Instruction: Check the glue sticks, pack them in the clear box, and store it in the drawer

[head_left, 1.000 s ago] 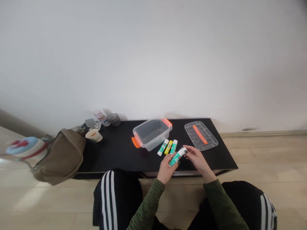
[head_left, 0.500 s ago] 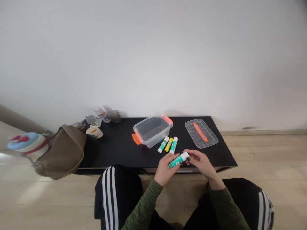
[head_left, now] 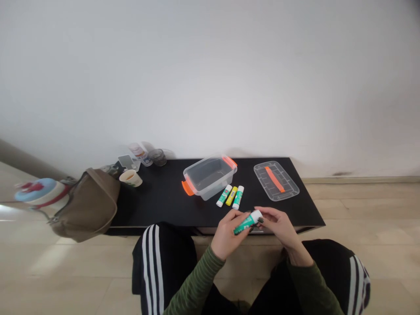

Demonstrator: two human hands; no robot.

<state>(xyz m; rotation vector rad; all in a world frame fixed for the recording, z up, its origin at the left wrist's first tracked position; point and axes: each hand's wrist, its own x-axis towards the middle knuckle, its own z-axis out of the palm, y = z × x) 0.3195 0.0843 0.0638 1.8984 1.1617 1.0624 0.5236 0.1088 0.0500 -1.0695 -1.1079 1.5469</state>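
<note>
The left hand (head_left: 228, 235) and right hand (head_left: 278, 226) closed around one green glue stick (head_left: 248, 222) above the near edge of a black low table (head_left: 157, 197). Three more glue sticks (head_left: 231, 196) lay farther off, beside one clear box (head_left: 210, 177) and one clear lid (head_left: 276, 180), before a white wall (head_left: 210, 78).

Over the near edge of a low black table (head_left: 170, 197), the left hand (head_left: 228, 234) grips a green-and-white glue stick (head_left: 247, 222) while the right hand (head_left: 278, 226) pinches its white end. Three more glue sticks (head_left: 231, 196) lie just beside a clear plastic box (head_left: 210, 178).
</note>
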